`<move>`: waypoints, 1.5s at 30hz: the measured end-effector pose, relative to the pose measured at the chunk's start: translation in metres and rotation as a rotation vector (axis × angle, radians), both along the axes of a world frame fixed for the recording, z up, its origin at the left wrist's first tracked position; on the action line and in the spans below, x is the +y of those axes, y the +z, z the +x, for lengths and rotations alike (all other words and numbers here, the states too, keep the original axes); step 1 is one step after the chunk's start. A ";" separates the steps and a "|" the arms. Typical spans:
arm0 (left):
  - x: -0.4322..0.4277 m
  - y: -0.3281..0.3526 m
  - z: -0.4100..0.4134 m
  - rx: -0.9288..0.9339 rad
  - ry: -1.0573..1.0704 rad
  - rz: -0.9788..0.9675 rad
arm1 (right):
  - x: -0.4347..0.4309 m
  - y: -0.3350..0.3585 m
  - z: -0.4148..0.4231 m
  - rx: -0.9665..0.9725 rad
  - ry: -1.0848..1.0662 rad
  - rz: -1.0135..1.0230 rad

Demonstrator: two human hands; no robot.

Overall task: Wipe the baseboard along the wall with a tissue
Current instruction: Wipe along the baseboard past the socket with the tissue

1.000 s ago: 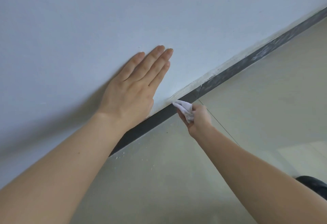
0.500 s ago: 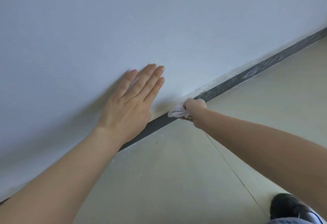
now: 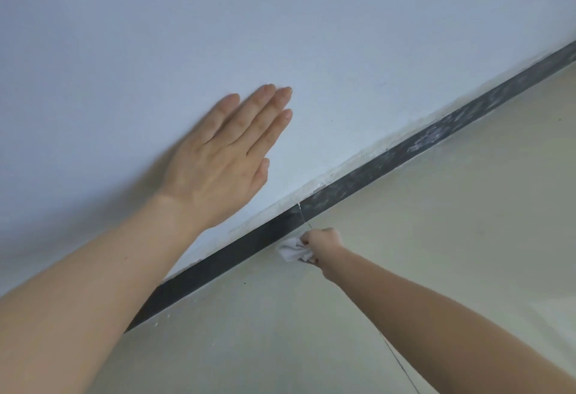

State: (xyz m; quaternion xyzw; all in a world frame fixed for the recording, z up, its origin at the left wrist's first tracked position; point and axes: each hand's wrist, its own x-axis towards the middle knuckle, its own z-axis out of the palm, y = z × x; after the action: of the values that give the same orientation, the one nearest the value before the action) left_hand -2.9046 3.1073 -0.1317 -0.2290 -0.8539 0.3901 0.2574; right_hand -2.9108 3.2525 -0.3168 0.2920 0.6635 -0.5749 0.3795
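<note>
At baseboard [image 3: 343, 183] foot | right hand [image 3: 322, 242] fingers clenched on tissue [image 3: 293, 252] | left hand [image 3: 224, 160] flat, fingers released, on wall [image 3: 343, 35]

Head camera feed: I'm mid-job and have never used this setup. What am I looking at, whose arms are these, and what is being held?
There is no machine here. One wide-angle camera worn on the person's head looks forward and down, so both bare arms reach in from the bottom of the picture. The left hand lies flat and open on the pale wall, apparently as a brace. The right hand is closed around a crumpled white tissue, down where the dark baseboard meets the light floor. The baseboard runs diagonally across the view; its far stretch toward the upper right looks streaked with pale dust or paint, while the near part looks cleaner.
</note>
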 end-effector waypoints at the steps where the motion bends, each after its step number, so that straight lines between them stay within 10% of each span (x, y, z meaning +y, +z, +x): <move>1: 0.001 0.001 -0.002 0.006 0.024 -0.019 | -0.004 -0.002 0.001 -0.005 -0.037 -0.037; 18: 0.000 -0.011 -0.011 0.174 0.071 -0.193 | 0.044 0.013 -0.048 0.047 -0.592 -0.419; 23: -0.001 -0.012 -0.013 0.168 0.042 -0.184 | -0.009 -0.015 -0.016 -0.187 -0.296 -0.385; 29: -0.003 -0.014 -0.012 0.168 0.012 -0.185 | 0.010 0.024 -0.049 0.017 -0.164 -0.394; 35: -0.003 -0.012 -0.016 0.196 -0.005 -0.182 | 0.076 0.035 -0.083 0.060 -0.886 -0.470; 43: 0.048 -0.011 -0.029 -0.034 -0.153 0.137 | 0.012 -0.020 -0.033 -0.103 0.026 -0.281; 45: 0.060 -0.010 -0.042 -0.045 -0.130 0.143 | 0.000 -0.026 -0.045 -0.184 -0.090 -0.301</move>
State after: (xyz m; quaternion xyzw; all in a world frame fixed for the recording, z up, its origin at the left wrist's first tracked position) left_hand -2.9470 3.1675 -0.1414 -0.2739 -0.8684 0.3054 0.2785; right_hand -2.9563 3.2522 -0.3426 0.3125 0.5186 -0.6550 0.4521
